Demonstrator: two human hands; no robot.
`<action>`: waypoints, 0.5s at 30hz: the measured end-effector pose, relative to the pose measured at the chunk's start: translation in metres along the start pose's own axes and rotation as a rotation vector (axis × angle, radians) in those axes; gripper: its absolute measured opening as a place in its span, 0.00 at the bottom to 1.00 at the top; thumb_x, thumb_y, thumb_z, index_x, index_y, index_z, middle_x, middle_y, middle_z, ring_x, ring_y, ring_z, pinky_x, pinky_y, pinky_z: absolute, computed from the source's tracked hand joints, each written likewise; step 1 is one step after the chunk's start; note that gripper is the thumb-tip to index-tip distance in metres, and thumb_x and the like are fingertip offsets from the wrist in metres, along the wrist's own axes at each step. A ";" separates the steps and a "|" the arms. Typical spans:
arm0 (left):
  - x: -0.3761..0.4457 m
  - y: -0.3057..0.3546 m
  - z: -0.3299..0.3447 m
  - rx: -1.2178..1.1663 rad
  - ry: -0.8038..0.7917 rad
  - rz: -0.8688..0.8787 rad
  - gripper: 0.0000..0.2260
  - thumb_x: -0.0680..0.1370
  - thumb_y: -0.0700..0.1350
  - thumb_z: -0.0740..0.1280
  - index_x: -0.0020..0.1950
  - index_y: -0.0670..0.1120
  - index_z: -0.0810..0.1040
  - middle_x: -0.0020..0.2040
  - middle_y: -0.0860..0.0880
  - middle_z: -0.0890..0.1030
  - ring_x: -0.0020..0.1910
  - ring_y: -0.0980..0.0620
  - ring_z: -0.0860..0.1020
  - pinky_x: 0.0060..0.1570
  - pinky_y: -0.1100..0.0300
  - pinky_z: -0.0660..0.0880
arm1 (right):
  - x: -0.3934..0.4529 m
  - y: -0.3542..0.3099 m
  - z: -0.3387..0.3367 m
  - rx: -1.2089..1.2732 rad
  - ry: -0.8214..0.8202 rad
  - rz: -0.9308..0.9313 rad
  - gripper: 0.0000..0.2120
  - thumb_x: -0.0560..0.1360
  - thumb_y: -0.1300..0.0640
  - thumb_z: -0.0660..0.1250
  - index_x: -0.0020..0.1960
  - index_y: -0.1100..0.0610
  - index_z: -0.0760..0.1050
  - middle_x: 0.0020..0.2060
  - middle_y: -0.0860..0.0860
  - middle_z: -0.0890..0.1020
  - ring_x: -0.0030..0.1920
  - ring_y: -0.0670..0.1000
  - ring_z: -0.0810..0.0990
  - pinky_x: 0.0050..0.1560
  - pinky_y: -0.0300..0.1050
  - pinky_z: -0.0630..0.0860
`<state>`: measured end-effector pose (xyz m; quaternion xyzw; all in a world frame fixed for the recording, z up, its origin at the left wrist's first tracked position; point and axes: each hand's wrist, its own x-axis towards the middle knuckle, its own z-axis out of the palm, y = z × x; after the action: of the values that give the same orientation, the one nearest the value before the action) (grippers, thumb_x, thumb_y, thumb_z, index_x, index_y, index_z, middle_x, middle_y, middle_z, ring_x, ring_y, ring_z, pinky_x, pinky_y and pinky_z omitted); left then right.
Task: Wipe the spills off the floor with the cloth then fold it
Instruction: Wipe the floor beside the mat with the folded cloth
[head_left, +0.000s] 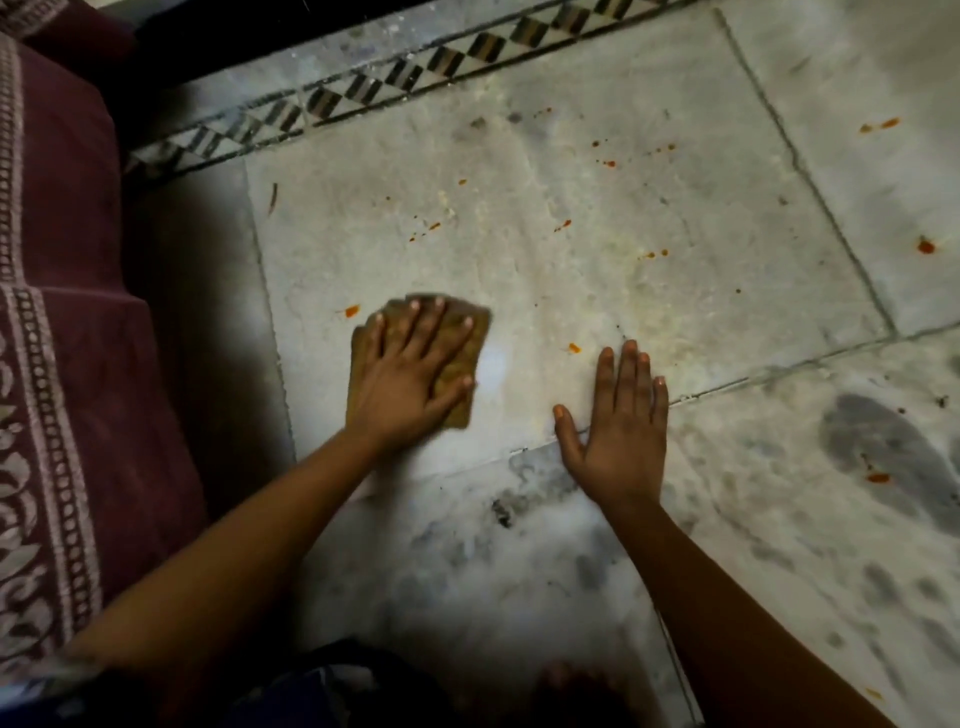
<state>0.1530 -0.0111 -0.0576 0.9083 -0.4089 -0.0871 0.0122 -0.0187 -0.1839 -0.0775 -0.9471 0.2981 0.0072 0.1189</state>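
Floor (597, 291): pale marble slabs with grey veins, dark joint lines running between them, dull and scuffed.
Border (395, 78): a strip of black-and-white diamond inlay along the far edge of the slabs.
Spills (352, 310): small orange-red drops and smears scattered over the central slab and the slabs to the right; one lies just left of the cloth, another just beyond the right hand's fingertips.
Fabric (57, 312): maroon textile with pale patterned bands, filling the left side.
Cloth (462, 358): small, brownish-yellow, textured, lying flat on the near left part of the central slab; its edges look blurred.
Left hand (415, 374): flat on the cloth, fingers straight and spread, pressing it to the floor.
Right hand (618, 431): palm down on the bare floor, fingers straight and together, thumb out, across a joint line, apart from the cloth.
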 end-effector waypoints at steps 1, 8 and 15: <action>0.016 0.003 -0.001 0.002 -0.005 -0.028 0.28 0.76 0.64 0.47 0.75 0.59 0.47 0.78 0.50 0.48 0.76 0.47 0.45 0.71 0.46 0.37 | 0.000 0.000 0.000 0.000 0.003 -0.001 0.36 0.76 0.39 0.49 0.76 0.61 0.51 0.76 0.61 0.52 0.76 0.59 0.51 0.75 0.56 0.47; 0.005 0.054 0.006 0.055 -0.038 0.169 0.27 0.79 0.60 0.47 0.76 0.55 0.47 0.78 0.47 0.48 0.76 0.47 0.45 0.72 0.45 0.38 | -0.002 -0.003 -0.005 0.014 -0.024 0.000 0.37 0.76 0.39 0.48 0.76 0.62 0.51 0.75 0.62 0.53 0.75 0.60 0.52 0.75 0.57 0.48; -0.025 -0.001 -0.003 -0.045 -0.097 -0.014 0.27 0.77 0.62 0.46 0.75 0.59 0.46 0.78 0.50 0.49 0.76 0.49 0.47 0.70 0.51 0.35 | -0.003 -0.004 -0.006 -0.003 -0.049 -0.008 0.36 0.77 0.40 0.50 0.76 0.62 0.48 0.76 0.62 0.51 0.76 0.60 0.49 0.75 0.56 0.45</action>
<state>0.1383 0.0081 -0.0512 0.9054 -0.4005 -0.1405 0.0122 -0.0194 -0.1807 -0.0706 -0.9480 0.2913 0.0302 0.1250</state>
